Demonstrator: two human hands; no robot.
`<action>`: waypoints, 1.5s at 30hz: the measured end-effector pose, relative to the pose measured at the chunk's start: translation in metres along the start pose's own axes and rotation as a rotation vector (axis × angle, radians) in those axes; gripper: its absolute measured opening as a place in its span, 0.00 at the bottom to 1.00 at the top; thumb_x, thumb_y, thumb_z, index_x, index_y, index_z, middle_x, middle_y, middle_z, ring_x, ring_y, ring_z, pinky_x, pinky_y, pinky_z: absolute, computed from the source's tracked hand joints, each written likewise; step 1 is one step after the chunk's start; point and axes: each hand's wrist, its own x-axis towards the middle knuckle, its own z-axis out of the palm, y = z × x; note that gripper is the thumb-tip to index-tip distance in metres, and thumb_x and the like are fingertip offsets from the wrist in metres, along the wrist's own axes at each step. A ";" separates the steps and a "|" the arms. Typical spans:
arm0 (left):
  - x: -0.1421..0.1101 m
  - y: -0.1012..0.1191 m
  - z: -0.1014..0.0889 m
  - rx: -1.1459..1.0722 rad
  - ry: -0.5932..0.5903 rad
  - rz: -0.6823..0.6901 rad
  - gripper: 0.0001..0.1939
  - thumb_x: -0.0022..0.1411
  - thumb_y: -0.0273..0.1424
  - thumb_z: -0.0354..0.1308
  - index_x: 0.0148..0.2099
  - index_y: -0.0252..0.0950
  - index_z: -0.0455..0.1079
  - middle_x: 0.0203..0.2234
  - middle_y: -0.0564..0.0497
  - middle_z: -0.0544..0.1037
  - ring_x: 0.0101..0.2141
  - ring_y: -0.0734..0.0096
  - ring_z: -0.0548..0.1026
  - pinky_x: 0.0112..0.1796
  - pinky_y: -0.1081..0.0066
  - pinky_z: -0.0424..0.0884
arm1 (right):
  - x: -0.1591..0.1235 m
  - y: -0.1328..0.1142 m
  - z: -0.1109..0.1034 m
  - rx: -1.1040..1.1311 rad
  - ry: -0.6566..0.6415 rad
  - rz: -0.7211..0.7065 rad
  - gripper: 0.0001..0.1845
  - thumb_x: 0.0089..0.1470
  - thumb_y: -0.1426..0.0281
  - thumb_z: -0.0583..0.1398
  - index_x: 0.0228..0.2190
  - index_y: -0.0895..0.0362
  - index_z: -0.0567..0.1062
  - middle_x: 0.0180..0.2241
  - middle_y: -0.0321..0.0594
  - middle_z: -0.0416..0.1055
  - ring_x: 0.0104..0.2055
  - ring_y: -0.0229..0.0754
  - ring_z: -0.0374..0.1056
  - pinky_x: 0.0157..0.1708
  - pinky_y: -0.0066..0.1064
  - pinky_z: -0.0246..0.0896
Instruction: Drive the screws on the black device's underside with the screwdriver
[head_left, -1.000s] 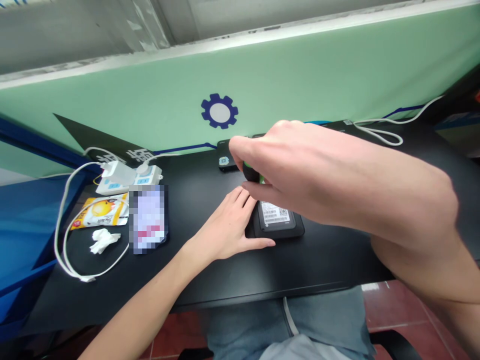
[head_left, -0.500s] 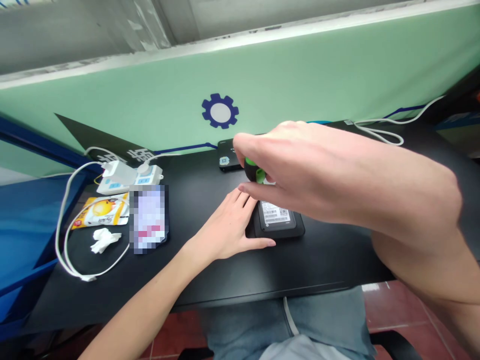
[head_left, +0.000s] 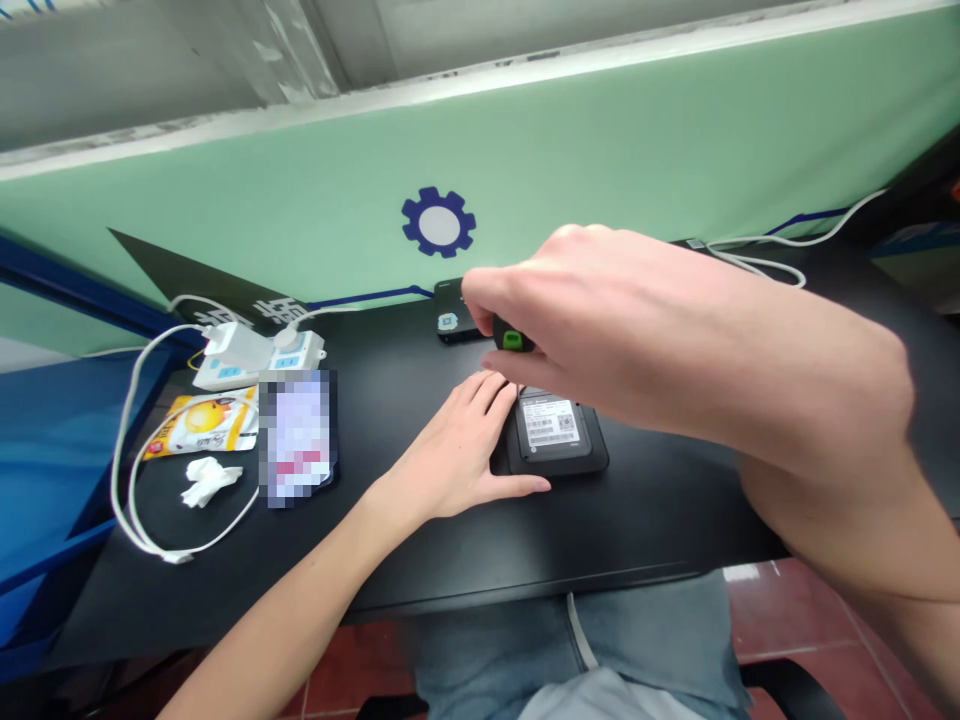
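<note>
A small black device (head_left: 556, 437) with a white label lies on the black desk (head_left: 420, 540). My left hand (head_left: 457, 455) rests flat against its left edge, fingers stretched out and thumb along its front side. My right hand (head_left: 600, 320) hovers above the device's far end, fingers closed around a tool with a black and green handle (head_left: 512, 338). The tool's tip is hidden behind my fingers.
A second black device (head_left: 455, 312) lies at the back by the green partition. To the left are a phone (head_left: 296, 435), a white power strip (head_left: 255, 358) with white cables, a yellow packet (head_left: 199, 422) and a crumpled tissue (head_left: 208, 480). Another white cable (head_left: 772, 255) runs at the back right.
My right hand has risen slightly and turned the tool, so more of the device's label shows and less green of the handle. My left hand has stayed put.
</note>
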 end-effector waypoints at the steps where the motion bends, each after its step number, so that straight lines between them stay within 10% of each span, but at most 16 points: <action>1: 0.000 0.001 -0.001 0.002 -0.007 -0.007 0.60 0.67 0.71 0.62 0.84 0.39 0.53 0.79 0.30 0.61 0.78 0.26 0.57 0.75 0.29 0.58 | 0.001 0.000 -0.001 -0.011 -0.004 0.011 0.14 0.74 0.67 0.59 0.33 0.53 0.70 0.28 0.34 0.63 0.26 0.38 0.50 0.29 0.39 0.42; 45: 0.002 0.004 -0.004 -0.036 0.020 0.025 0.59 0.70 0.67 0.64 0.84 0.39 0.44 0.79 0.31 0.61 0.79 0.30 0.57 0.77 0.33 0.56 | 0.001 -0.006 -0.001 0.053 -0.063 0.120 0.07 0.70 0.69 0.54 0.41 0.51 0.73 0.33 0.39 0.72 0.30 0.43 0.61 0.31 0.41 0.45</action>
